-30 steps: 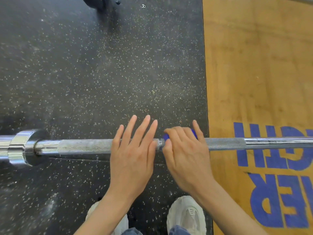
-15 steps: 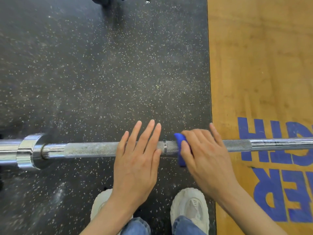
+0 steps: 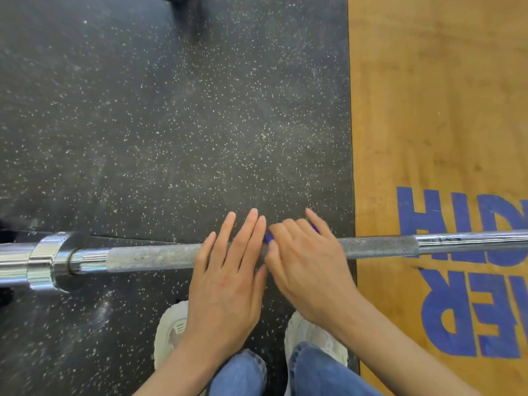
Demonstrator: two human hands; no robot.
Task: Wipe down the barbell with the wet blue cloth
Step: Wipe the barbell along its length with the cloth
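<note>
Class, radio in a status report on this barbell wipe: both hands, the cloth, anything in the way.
Left hand flat on barbell, fingers straight. Right hand grips blue cloth around the shaft, cloth mostly hidden. Nothing blocking the bar.

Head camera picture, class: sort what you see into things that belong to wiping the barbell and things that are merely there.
Belongs to the job:
- barbell
- blue cloth, gripped on the bar by the right hand
- left hand, flat on the bar

Merely there:
- black speckled mat
- wooden platform with blue lettering
- pale shoes
</note>
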